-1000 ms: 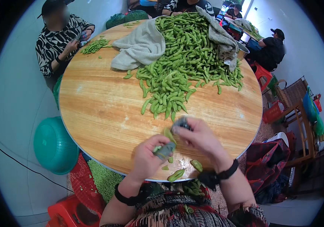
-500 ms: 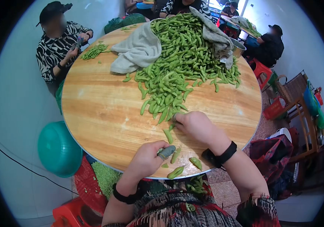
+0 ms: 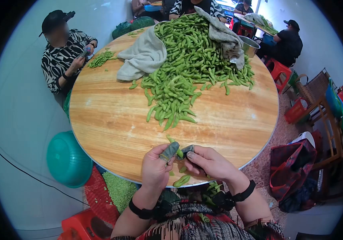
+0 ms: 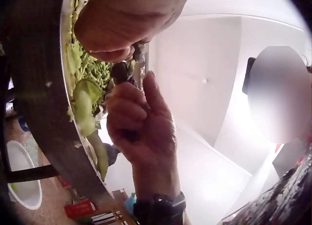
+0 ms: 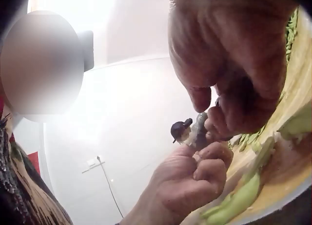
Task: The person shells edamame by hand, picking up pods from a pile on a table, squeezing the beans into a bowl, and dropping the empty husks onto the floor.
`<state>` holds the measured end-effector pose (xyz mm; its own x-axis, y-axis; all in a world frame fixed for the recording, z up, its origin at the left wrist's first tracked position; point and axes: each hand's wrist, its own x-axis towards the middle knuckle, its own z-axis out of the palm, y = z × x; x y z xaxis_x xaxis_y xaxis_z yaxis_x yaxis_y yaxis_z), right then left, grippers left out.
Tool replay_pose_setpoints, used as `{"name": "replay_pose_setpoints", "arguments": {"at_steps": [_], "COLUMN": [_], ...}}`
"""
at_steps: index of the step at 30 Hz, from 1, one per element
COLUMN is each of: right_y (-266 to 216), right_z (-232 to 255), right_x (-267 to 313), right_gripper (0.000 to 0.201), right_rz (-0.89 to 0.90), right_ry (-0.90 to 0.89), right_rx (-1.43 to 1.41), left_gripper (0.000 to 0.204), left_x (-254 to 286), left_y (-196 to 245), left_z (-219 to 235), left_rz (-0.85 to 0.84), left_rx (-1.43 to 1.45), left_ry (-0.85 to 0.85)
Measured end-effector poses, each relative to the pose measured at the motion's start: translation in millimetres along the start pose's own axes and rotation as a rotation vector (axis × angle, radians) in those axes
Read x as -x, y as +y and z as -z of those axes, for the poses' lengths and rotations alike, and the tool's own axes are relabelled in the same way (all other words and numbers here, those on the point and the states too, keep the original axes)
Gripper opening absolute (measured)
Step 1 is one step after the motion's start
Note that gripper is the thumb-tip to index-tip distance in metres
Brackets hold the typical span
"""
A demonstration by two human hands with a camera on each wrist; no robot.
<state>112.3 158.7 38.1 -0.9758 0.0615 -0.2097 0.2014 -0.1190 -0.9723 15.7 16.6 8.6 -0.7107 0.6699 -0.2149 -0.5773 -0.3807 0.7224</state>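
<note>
In the head view my left hand [image 3: 155, 165] and right hand [image 3: 211, 162] meet over the near edge of the round wooden table [image 3: 111, 132]. Grey-green covers wrap the working thumb and finger. A green edamame pod [image 3: 180, 153] is pinched between the covered tips, partly hidden by them. In the right wrist view, the left hand [image 5: 187, 178] has curled fingers right under the right hand [image 5: 234, 64]. One pod [image 3: 170, 139] shows just beyond the left thumb, and another pod [image 3: 182, 181] lies at the table edge below the hands.
A large heap of edamame pods [image 3: 195, 52] spreads over the far half, between a pale cloth [image 3: 143, 56] and a grey cloth [image 3: 227, 38]. A teal basin [image 3: 69, 160] and shelled beans [image 3: 119, 190] are down left. A person [image 3: 65, 56] sits at the left.
My right hand reached to the near tip of the heap, then came back beside the left hand. The left hand has risen slightly, and a pod is now between the two.
</note>
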Motion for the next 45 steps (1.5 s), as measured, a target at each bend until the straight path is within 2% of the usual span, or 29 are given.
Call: {"name": "replay_pose_setpoints", "arguments": {"at_steps": [2,6,7,8,11,12,13,14,17,18,19,20,21,23,25,26,28,29,30,31,32,36,38,39,41,42,44,45], "right_y": [3.3,-2.9,-3.7,-1.4,1.9,0.3,-1.1,-2.1,-0.8,2.8,5.5,6.9,7.7,9.1,10.4,9.7,6.7,7.4,8.7,6.7,-0.8,-7.0,-0.9,-0.5,-0.2,1.5,4.3,1.3], "right_z": [1.3,4.3,4.5,4.0,2.2,1.2,-0.3,-2.5,-9.5,-11.7,-13.8,-16.5,-19.4,-20.2,-15.4,-13.3,-8.4,-7.8,-8.2,-10.2,-11.5,-17.3,-21.7,-22.7,-24.0,-24.9,-26.8,-27.4], "right_x": [1.5,6.5,7.5,7.0,5.4,6.6,7.8,7.8,6.5,4.9,3.3,2.1,0.7,-0.8,-0.4,-0.3,-1.9,-5.1,-9.3,-12.8,-10.2,-10.2,-13.4,-14.0,-15.4,-17.2,-22.7,-25.2], "right_gripper": [0.026,0.025,0.023,0.023,0.021,0.02,0.02,0.02,0.016,0.016,0.016,0.016,0.017,0.018,0.019,0.019,0.017,0.017,0.018,0.02,0.022,0.02,0.016,0.016,0.01,0.01,0.009,0.009], "right_rz": [0.017,-0.091,-0.124,-0.125,-0.099,-0.159,-0.22,-0.222,-0.255,-0.148,-0.04,-0.042,-0.041,-0.042,-0.148,-0.151,-0.176,-0.177,0.052,0.282,0.194,0.205,0.123,0.12,-0.149,-0.153,-0.16,-0.165], "right_ry": [-0.048,-0.085,-0.091,-0.091,-0.062,-0.075,-0.087,-0.089,-0.09,0.001,0.089,0.087,0.145,0.203,0.138,0.135,0.066,0.065,0.225,0.38,0.304,0.247,0.283,0.281,0.191,0.192,-0.068,-0.068], "right_rx": [-0.085,-0.22,-0.279,-0.284,-0.301,-0.444,-0.586,-0.586,-0.642,-0.363,-0.083,-0.081,-0.084,-0.084,-0.494,-0.492,-0.252,-0.249,0.039,0.328,0.256,0.396,0.121,0.123,-0.548,-0.546,-0.954,-0.952], "left_gripper": [0.017,0.018,0.017,0.017,0.016,0.016,0.014,0.013,0.007,0.007,0.008,0.011,0.011,0.024,0.03,0.037,0.042,0.047,0.047,0.049,0.051,0.052,0.052,0.052,0.044,0.044,0.036,0.036], "left_x": [1.1,3.6,3.8,4.1,6.3,6.2,6.1,6.0,8.9,9.3,9.2,9.3,9.2,8.6,9.1,9.6,8.4,7.7,7.9,8.1,8.5,10.6,6.9,7.6,9.1,8.1,6.9,8.3], "left_y": [-2.7,-3.5,-4.4,-5.2,-6.7,-5.2,-2.4,-0.3,8.2,6.0,2.2,-0.3,-0.7,-0.8,5.0,7.7,7.8,7.4,7.8,9.1,11.4,23.5,25.4,24.6,22.7,21.6,18.7,16.7], "left_z": [-1.2,-6.2,-9.9,-11.9,-11.3,-7.4,-0.6,3.8,-3.7,-4.8,-6.8,-7.1,-5.4,-1.8,3.5,6.5,11.3,12.7,11.6,8.6,5.7,2.6,11.1,13.5,17.8,19.5,21.4,21.6], "left_rz": [-0.038,-0.069,-0.136,-0.204,-0.217,-0.216,-0.096,0.021,0.083,0.082,-0.077,-0.237,-0.238,-0.234,-0.2,-0.166,-0.2,-0.231,-0.23,-0.438,-0.65,-0.655,-0.784,-0.783,-0.774,-0.772,-0.905,-0.903], "left_rx": [-0.045,-0.135,-0.226,-0.316,-0.373,-0.374,-0.227,-0.08,-0.066,-0.065,-0.335,-0.603,-0.6,-0.58,-0.56,-0.545,-0.597,-0.651,-0.647,-0.892,-1.135,-1.23,-1.236,-1.234,-1.128,-1.125,-1.012,-1.009], "left_ry": [0.026,0.049,0.06,0.071,0.041,0.042,-0.076,-0.193,-0.191,-0.189,-0.149,-0.105,-0.102,-0.067,-0.098,-0.133,-0.146,-0.163,-0.161,-0.162,-0.16,-0.167,-0.301,-0.297,-0.33,-0.328,-0.284,-0.279]}}
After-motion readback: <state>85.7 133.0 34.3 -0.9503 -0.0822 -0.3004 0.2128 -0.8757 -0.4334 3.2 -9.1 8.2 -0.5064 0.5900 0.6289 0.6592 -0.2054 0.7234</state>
